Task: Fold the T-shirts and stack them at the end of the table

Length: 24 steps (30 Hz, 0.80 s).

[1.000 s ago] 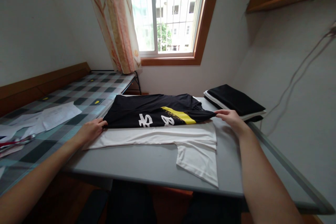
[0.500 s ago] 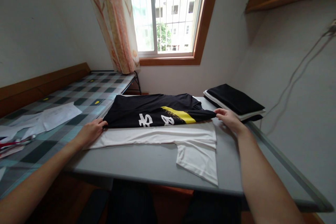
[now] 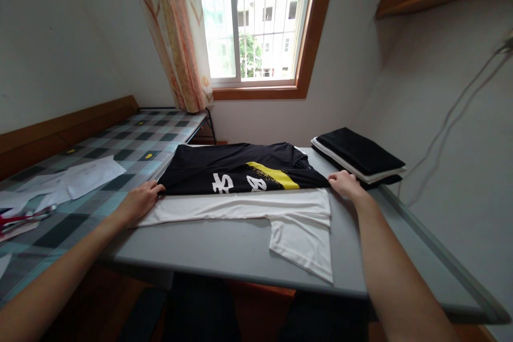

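Observation:
A T-shirt (image 3: 232,168) lies across the grey table (image 3: 192,246), its black front printed with a yellow stripe and white characters. Its near side is turned over, so the white inside (image 3: 240,207) and a short sleeve (image 3: 300,246) face up towards me. At the lower left corner of the black part, my left hand (image 3: 144,197) pinches the hem. My right hand (image 3: 344,184) grips the black edge at the shoulder end, fingers closed on the cloth. The fold runs fairly straight between both hands.
A stack of folded black and white clothes (image 3: 358,155) sits at the table's back right. To the left, a bed with a checked sheet (image 3: 100,144) holds loose papers (image 3: 92,179). A window (image 3: 260,21) with a curtain (image 3: 172,26) is behind.
My right hand has come down slightly with the shirt's corner, which now lies lower and flatter on the table. The left hand stays in place.

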{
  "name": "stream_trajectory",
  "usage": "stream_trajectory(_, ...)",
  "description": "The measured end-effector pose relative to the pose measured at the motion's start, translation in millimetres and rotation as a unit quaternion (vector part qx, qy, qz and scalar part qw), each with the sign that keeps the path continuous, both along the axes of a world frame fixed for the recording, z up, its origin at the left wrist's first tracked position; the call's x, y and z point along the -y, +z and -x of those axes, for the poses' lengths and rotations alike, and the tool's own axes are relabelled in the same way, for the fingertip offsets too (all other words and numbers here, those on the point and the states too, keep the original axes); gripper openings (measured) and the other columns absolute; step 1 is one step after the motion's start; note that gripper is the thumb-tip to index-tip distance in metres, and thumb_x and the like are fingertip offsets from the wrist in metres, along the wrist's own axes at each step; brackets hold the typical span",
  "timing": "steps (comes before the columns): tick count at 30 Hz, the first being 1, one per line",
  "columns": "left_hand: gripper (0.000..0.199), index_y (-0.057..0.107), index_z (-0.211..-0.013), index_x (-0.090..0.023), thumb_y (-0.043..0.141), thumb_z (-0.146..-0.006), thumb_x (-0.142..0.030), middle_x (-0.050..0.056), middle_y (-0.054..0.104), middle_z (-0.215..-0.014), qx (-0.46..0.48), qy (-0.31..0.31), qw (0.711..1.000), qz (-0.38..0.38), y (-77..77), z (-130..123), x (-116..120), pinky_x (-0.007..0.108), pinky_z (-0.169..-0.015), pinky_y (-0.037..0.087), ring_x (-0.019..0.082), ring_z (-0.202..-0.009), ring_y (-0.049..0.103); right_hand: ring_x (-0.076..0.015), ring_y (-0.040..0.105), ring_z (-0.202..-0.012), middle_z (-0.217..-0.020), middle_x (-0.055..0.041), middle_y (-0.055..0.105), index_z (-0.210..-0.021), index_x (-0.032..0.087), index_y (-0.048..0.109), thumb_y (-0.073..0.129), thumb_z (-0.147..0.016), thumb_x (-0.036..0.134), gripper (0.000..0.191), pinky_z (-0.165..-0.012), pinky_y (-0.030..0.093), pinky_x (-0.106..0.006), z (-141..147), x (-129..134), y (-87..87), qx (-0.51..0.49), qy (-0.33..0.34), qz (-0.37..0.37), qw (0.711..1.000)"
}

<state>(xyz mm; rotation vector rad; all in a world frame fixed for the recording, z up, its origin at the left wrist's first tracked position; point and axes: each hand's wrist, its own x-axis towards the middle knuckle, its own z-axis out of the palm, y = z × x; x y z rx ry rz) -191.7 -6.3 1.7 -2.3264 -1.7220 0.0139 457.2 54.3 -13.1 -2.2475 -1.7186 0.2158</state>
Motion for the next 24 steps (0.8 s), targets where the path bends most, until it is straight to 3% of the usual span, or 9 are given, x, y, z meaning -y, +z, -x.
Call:
stream_trajectory(6,0.032,0.065,-0.102,-0.021,0.036,-0.089,-0.021,0.009,0.061,-0.099,0.012,0.021,1.0,0.009,1.0,-3,0,0.033,-0.08,0.049,0.024,-0.096,0.061,-0.0247,0.064,-0.077,-0.069,-0.0079,0.069,-0.068,0.021,0.074,0.058,-0.073,0.025,0.018,-0.071,0.047,-0.031,-7,-5,1.6,-0.078,0.028,0.009,0.997)
stream_trajectory(8,0.031,0.065,-0.102,-0.022,0.037,-0.088,-0.021,0.009,0.061,-0.099,0.012,0.021,1.0,0.01,0.1,-2,0,0.033,-0.081,0.049,0.025,-0.096,0.061,-0.0243,0.064,-0.078,-0.071,-0.0084,0.07,-0.073,0.02,0.074,0.054,-0.079,0.029,0.023,-0.07,0.047,-0.029,-4,-7,3.0,-0.101,0.022,-0.022,0.994)
stream_trajectory(12,0.03,0.064,-0.102,-0.022,0.037,-0.088,-0.023,0.009,0.06,-0.099,0.007,0.012,1.0,0.003,-2.1,-1,-1,0.034,-0.081,0.048,0.026,-0.097,0.06,-0.025,0.064,-0.092,-0.097,-0.0124,0.072,-0.104,0.019,0.073,0.046,-0.09,0.038,0.037,-0.079,0.047,-0.03,20,-10,0.0,-0.086,0.014,-0.128,0.988)
stream_trajectory(15,0.031,0.063,-0.103,-0.022,0.036,-0.089,-0.021,0.01,0.06,-0.099,0.003,0.014,1.0,-0.001,-2.8,-2,0,0.035,-0.082,0.048,0.026,-0.097,0.059,-0.0292,0.06,-0.105,-0.116,-0.0155,0.065,-0.118,0.022,0.07,0.042,-0.093,0.044,0.044,-0.089,0.045,-0.038,38,-12,-6.8,-0.034,0.014,-0.109,0.993)
stream_trajectory(18,0.03,0.064,-0.102,-0.021,0.036,-0.09,-0.023,0.011,0.06,-0.099,0.006,0.019,1.0,-0.007,-5.4,-4,2,0.036,-0.083,0.047,0.027,-0.097,0.059,-0.033,0.055,-0.111,-0.119,-0.0156,0.061,-0.117,0.025,0.07,0.041,-0.093,0.048,0.045,-0.092,0.042,-0.044,44,-15,-12.1,-0.013,0.009,-0.073,0.997)
stream_trajectory(24,0.031,0.066,-0.106,-0.019,0.039,-0.091,-0.027,0.012,0.061,-0.1,0.063,0.045,0.995,-0.057,-20.6,0,4,0.038,-0.089,0.047,0.028,-0.098,0.058,-0.0254,0.059,-0.1,-0.108,-0.0102,0.067,-0.1,0.022,0.073,0.055,-0.084,0.047,0.034,-0.087,0.042,-0.036,34,-22,-14.8,-0.077,0.039,-0.104,0.991)
